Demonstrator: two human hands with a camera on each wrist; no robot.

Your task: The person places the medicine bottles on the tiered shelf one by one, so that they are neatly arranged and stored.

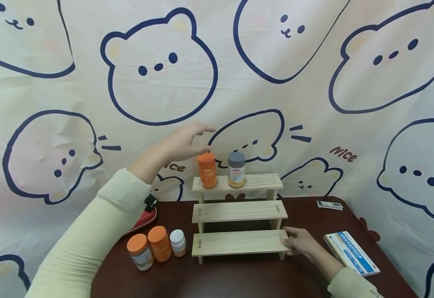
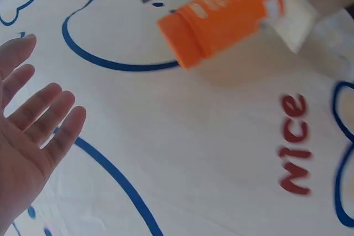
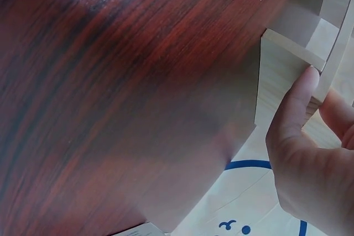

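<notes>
A three-tier wooden shelf rack [image 1: 239,243] stands on the dark table. On its top tier are an orange bottle [image 1: 207,170] and, to the right, a grey-capped bottle [image 1: 236,169]. My left hand [image 1: 187,142] hangs in the air above and left of the orange bottle, fingers spread and nothing held; the left wrist view also has this hand [image 2: 33,131] apart from the orange bottle [image 2: 221,17]. With thumb and fingers, my right hand [image 1: 298,243] pinches the right end of the lowest tier. The right wrist view has its thumb at the board's edge [image 3: 326,75].
Left of the rack stand an orange-capped jar [image 1: 140,252], an orange bottle [image 1: 159,244] and a small white-capped bottle [image 1: 178,243]. A red item [image 1: 144,220] lies behind them, partly hidden. At right are a blue-and-white box [image 1: 352,253] and a small flat packet [image 1: 329,205]. A patterned cloth [image 1: 157,95] hangs behind.
</notes>
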